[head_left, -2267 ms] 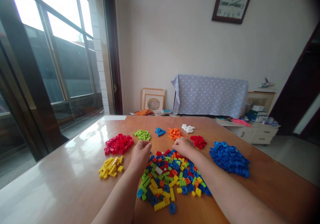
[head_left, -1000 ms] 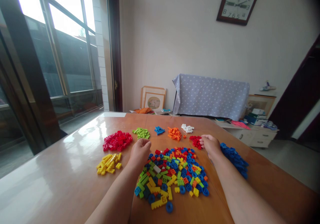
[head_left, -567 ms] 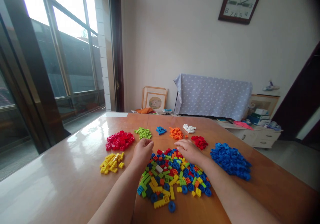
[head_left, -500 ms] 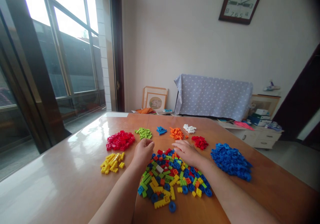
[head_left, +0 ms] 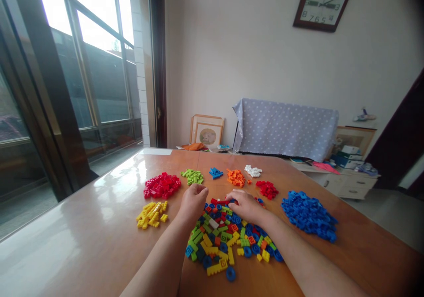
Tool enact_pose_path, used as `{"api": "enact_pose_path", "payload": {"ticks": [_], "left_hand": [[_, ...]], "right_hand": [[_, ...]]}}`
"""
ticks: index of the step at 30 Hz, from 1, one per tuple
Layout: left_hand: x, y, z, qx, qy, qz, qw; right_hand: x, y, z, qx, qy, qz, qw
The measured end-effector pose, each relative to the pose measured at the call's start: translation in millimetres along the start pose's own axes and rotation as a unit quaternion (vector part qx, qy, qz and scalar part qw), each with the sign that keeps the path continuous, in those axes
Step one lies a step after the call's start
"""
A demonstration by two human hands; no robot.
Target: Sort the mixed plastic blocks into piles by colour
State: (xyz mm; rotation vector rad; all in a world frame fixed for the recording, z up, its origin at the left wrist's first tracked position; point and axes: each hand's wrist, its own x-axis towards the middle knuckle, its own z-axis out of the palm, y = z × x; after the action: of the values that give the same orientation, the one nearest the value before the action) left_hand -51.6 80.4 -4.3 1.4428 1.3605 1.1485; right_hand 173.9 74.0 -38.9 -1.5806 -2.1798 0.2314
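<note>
A mixed pile of small plastic bricks (head_left: 228,239) in several colours lies on the wooden table (head_left: 82,248) in front of me. My left hand (head_left: 194,201) rests curled in a loose fist at the pile's far left edge; what it holds, if anything, is hidden. My right hand (head_left: 243,205) lies over the far side of the pile with its fingers bent down onto the bricks, beside a red brick (head_left: 220,201). Sorted heaps surround the pile: red (head_left: 162,185), yellow (head_left: 151,214), green (head_left: 192,176) and a large blue heap (head_left: 309,215).
Further back lie small heaps of light blue (head_left: 216,173), orange (head_left: 236,178), white (head_left: 253,171) and red bricks (head_left: 267,189). Beyond the table stand a cloth-covered object (head_left: 286,127), picture frames (head_left: 207,131) and a low cabinet (head_left: 344,177). Tall windows fill the left wall.
My right hand went out to the right, near the blue heap, then came back onto the mixed pile and has edged left. My left hand has stayed at the pile's edge.
</note>
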Motion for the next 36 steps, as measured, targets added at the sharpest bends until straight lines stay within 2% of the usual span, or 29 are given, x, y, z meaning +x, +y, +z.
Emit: {"api": "enact_pose_path", "payload": {"ticks": [7, 15, 17, 21, 23, 28, 36], "left_hand": [[3, -4, 1, -0.003, 0.006, -0.001, 1.0], [4, -7, 4, -0.001, -0.001, 0.009, 1.0], [3, -6, 4, -0.001, -0.006, 0.011, 1.0], [3, -6, 4, -0.007, -0.01, 0.007, 1.0], [4, -8, 4, -0.007, -0.009, 0.005, 1.0], [9, -14, 6, 0.008, -0.004, 0.017, 1.0], [12, -19, 8, -0.001, -0.007, 0.02, 1.0]], "right_hand": [[-2, 0, 0, 0.01, 0.035, 0.046, 0.998], [4, -6, 0, -0.002, 0.047, 0.004, 0.999], [4, -6, 2, -0.017, 0.033, 0.006, 0.999], [4, -5, 4, -0.036, -0.036, 0.037, 0.998], [4, -6, 3, -0.028, -0.045, 0.03, 0.998], [5, -10, 1, 0.017, 0.008, 0.004, 1.0], [7, -2, 7, 0.074, 0.019, 0.013, 0.997]]}}
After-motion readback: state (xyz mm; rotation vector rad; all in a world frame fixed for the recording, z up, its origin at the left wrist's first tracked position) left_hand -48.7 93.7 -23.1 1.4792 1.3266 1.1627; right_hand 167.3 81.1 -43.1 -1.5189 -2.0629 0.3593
